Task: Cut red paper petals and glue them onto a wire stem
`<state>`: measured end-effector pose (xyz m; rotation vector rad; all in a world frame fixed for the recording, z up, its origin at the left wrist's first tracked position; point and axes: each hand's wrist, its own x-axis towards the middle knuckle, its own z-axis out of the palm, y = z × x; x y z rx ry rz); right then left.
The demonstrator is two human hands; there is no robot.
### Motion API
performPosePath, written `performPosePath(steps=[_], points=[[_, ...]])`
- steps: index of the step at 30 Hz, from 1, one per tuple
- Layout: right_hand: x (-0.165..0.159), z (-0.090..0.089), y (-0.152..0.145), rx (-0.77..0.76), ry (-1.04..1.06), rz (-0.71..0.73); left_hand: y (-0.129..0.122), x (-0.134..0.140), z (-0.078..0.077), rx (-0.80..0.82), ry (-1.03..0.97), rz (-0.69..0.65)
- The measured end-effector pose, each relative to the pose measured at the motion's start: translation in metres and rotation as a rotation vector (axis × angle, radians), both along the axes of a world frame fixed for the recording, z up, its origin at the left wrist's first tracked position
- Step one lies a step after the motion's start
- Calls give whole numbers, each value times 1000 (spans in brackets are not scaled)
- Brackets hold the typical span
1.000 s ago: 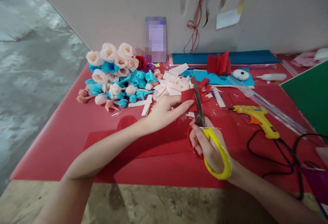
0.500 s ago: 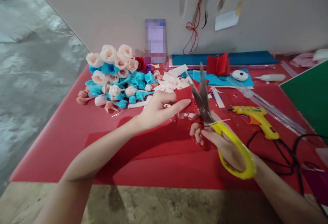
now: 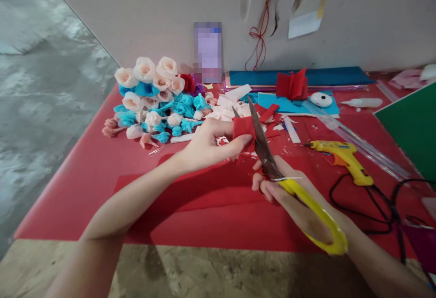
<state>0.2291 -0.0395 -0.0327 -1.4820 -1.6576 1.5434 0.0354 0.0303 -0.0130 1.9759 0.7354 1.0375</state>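
Observation:
My left hand (image 3: 213, 146) pinches a small folded piece of red crepe paper (image 3: 243, 129) between thumb and fingers. In my right hand (image 3: 272, 184) is a pair of scissors (image 3: 264, 150) with yellow handles, its blades parted around the right edge of that paper. One blade passes in front of the paper; the other blade's tip shows behind it. Below both hands a larger sheet of red paper (image 3: 200, 193) lies on the red table (image 3: 68, 202). White paper strips and red scraps (image 3: 269, 114) are heaped just beyond the paper.
Paper flowers (image 3: 156, 98) in white, blue and pink are piled at the left. A yellow glue gun (image 3: 344, 155) with a black cord lies at the right. Behind are a phone (image 3: 208, 52), blue paper (image 3: 299, 78), a white round case (image 3: 320, 99) and a small bottle (image 3: 363, 102).
My right hand has brought the scissors down and tilted them left, so the blades now straddle the paper's edge. The left hand keeps its hold, almost still.

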Motion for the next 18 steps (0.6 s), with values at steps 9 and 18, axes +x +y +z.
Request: performPosePath(steps=[9,18], points=[[4,-4,-1,88,10,78,-1,0,-1,-42,38,-33],[1,-3,-4,219,74,38,-4,4,-1,-96,29,-25]])
